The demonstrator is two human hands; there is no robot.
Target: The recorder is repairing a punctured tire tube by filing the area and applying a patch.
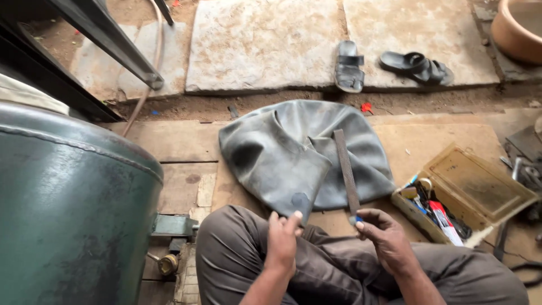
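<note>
Left hand (282,237) pinching inner tube (305,158) edge | right hand (384,234) gripping file (345,169), pointing 12 o'clock | risk: file slipping, tearing rubber.

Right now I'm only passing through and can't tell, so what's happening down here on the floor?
A person sits cross-legged on wooden boards. Their left hand pinches the near edge of a limp grey rubber inner tube, next to a dark round patch spot. Their right hand holds a long flat file by its handle, the blade lying over the tube. An open box of small tools sits to the right, a big green tank to the left.
</note>
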